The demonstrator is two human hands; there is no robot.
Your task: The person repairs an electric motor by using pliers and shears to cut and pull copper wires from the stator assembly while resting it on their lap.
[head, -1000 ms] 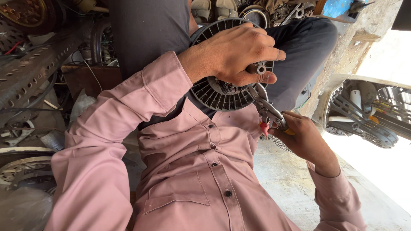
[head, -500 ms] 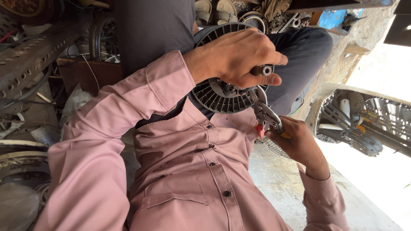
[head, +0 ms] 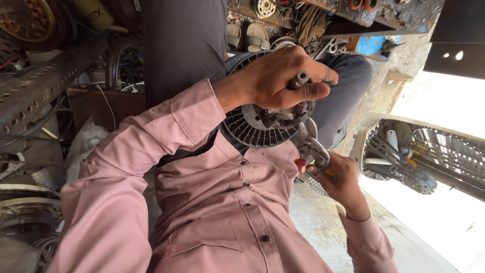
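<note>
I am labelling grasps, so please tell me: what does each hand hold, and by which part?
The left hand grips the metal shaft above the round ribbed disc. The right hand holds pliers by their handles.

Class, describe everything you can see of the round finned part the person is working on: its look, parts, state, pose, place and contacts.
The round finned part is a dark disc ringed with close radial fins, metal by its look, grimy and worn. A rusty hub with a short grey shaft stands at its centre. It is held on edge above the person's lap, face toward the camera. The left hand covers its upper half and grips the shaft; pliers in the right hand bite at the hub's lower rim.
</note>
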